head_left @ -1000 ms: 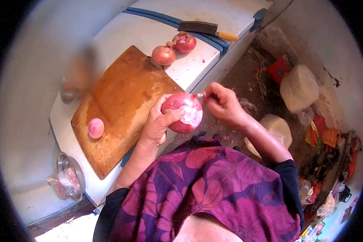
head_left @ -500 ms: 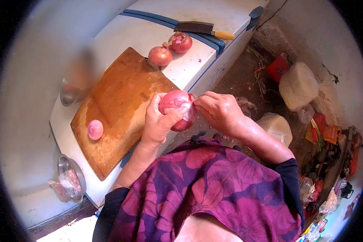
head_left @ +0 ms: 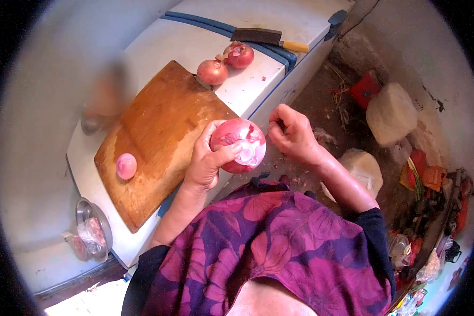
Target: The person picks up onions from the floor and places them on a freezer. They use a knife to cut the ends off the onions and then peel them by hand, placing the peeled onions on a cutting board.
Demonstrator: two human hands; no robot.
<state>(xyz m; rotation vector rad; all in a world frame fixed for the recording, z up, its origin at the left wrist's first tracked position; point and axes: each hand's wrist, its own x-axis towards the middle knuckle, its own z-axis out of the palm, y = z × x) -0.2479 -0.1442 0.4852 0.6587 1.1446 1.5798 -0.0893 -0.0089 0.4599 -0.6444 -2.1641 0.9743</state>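
Observation:
My left hand is wrapped round a large red onion, its thumb lying across the partly bared, pale end. Torn patches of dark skin still cling to the onion's side. Just to the right of it, apart from the onion, is my right hand with fingers curled in; whether a scrap of skin is between them is hidden. On the wooden cutting board lies a small peeled pink onion. Two unpeeled onions, one coppery and one redder, touch beyond the board's far edge.
A cleaver with a wooden handle lies at the back of the white freezer top. A metal bowl holding bagged food stands at the near left. Bulky wrapped bundles sit on the floor to the right.
My right hand has pulled away from the onion, to the right and slightly up. More pale surface shows on the onion, which stays in my left hand.

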